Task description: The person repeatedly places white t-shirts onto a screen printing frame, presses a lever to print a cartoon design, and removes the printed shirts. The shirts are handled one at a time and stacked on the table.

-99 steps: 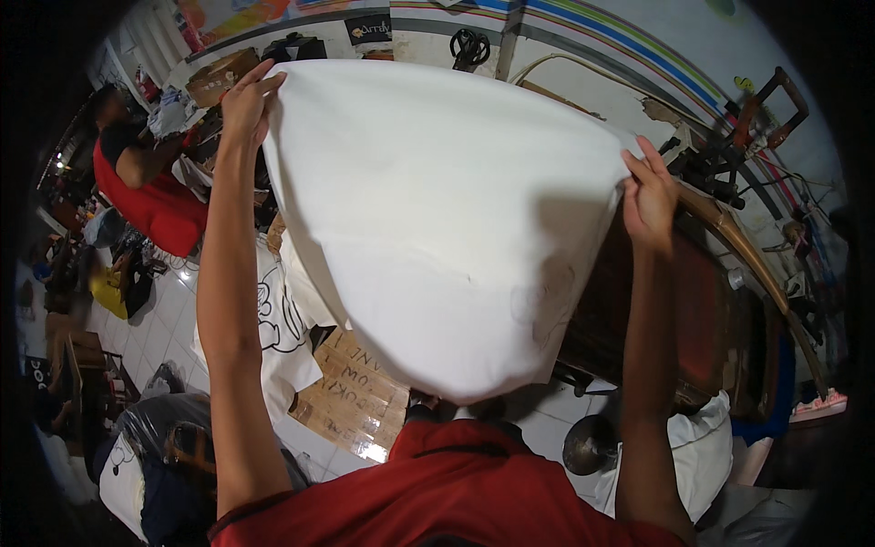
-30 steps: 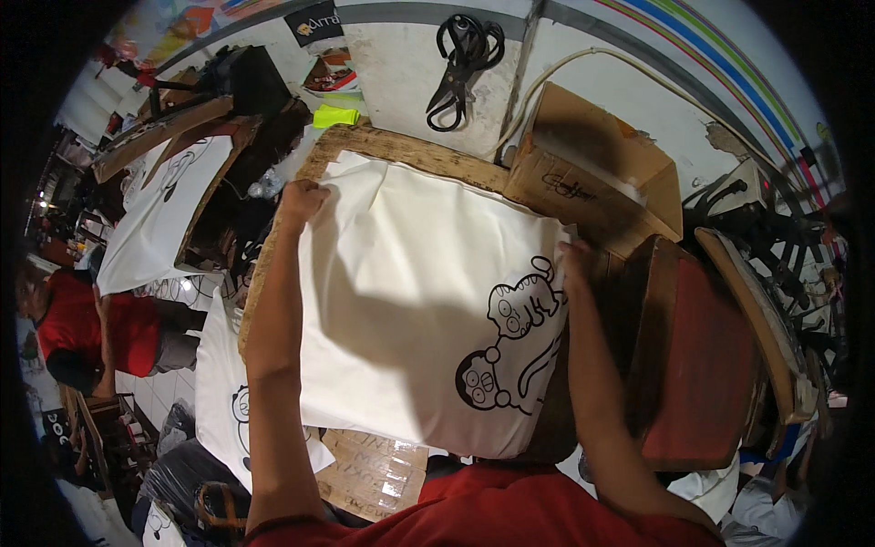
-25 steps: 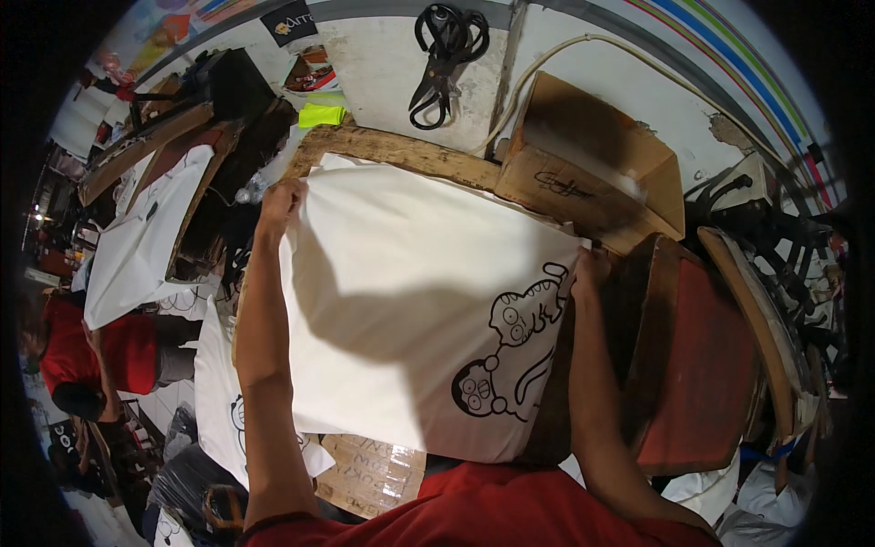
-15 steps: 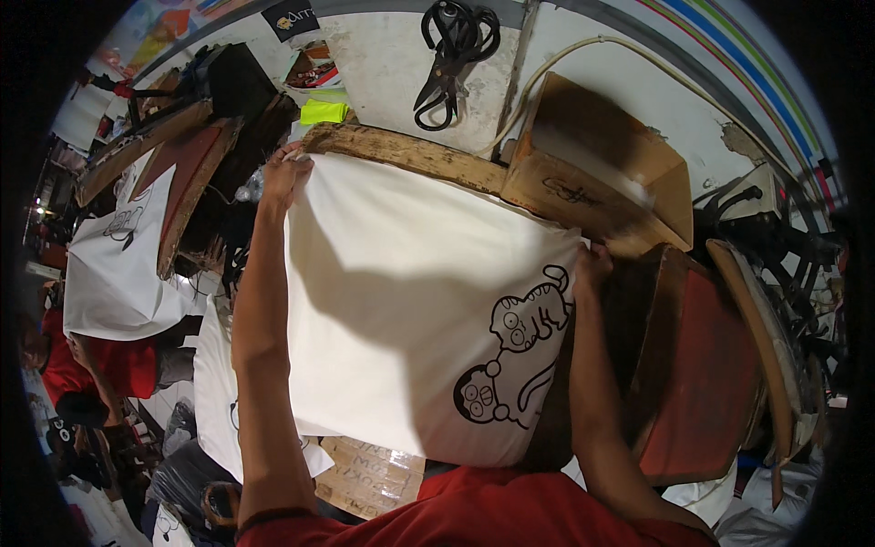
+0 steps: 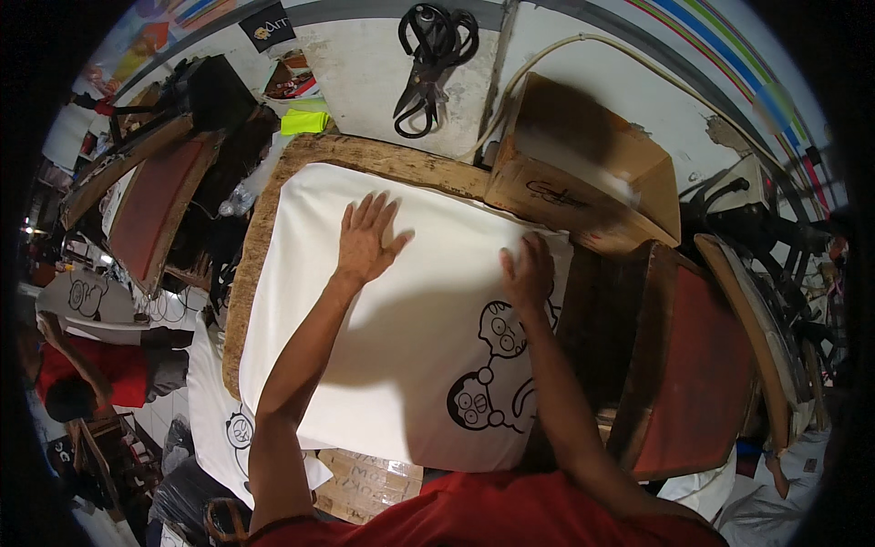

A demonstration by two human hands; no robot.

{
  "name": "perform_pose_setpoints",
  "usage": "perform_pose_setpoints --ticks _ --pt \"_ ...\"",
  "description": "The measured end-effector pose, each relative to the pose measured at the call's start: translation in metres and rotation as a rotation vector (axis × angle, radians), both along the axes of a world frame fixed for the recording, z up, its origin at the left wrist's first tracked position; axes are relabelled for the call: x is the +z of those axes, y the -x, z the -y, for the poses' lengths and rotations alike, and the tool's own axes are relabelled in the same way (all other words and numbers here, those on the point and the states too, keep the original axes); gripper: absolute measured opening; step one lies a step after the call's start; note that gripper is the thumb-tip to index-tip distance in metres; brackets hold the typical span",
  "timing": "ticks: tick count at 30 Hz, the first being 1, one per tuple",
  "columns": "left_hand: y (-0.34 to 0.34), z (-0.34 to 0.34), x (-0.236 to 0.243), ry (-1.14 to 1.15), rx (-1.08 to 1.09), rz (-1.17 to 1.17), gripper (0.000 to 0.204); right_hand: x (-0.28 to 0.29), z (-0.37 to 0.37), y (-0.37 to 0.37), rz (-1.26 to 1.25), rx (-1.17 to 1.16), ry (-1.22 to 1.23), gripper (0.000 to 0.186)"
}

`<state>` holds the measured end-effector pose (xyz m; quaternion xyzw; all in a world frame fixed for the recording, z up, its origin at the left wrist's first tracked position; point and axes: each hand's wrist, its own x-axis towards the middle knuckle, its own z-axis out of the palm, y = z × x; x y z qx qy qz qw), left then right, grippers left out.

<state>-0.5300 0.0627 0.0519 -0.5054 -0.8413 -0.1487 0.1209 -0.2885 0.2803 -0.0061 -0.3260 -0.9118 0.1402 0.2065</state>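
A white cloth point(image 5: 401, 337) with black cartoon figures printed at its lower right lies spread over a worn wooden board point(image 5: 248, 273). On the far middle of the cloth my left hand point(image 5: 367, 242) rests flat, fingers spread, gripping nothing. My right hand point(image 5: 530, 273) is on the cloth close to its right edge, with fingers apart and slightly bent. Its forearm covers part of the printed figures.
Beyond the board stands an open cardboard box point(image 5: 583, 187). Black scissors point(image 5: 428, 68) lie on the far ledge, left of a pale cable point(image 5: 583, 38). A reddish board point(image 5: 697, 374) is at the right. A co-worker in red point(image 5: 91, 374) handles another printed cloth at the left.
Both hands have let go of the cloth's far corners and moved inward onto its surface. The cloth now lies flatter, showing the board's left edge. The co-worker's cloth has shifted.
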Motion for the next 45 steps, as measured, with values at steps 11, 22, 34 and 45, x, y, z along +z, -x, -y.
perform_pose_setpoints --ticks 11,22,34,45 --pt "-0.105 -0.013 -0.027 0.115 0.230 -0.034 0.084 0.006 -0.005 0.020 0.245 -0.158 0.249 0.076" --pt "-0.347 0.032 -0.077 -0.040 -0.154 0.496 0.085 0.105 0.199 -0.153 -0.055 0.951 0.861 0.069" --pt "-0.499 0.084 -0.010 0.217 -0.297 0.545 0.071 0.174 0.148 -0.577 -0.466 -0.101 0.994 0.027" --pt "-0.914 -0.104 -0.038 0.047 -0.899 1.257 0.042 0.001 0.171 -1.092 -0.980 -1.790 0.023 0.019"
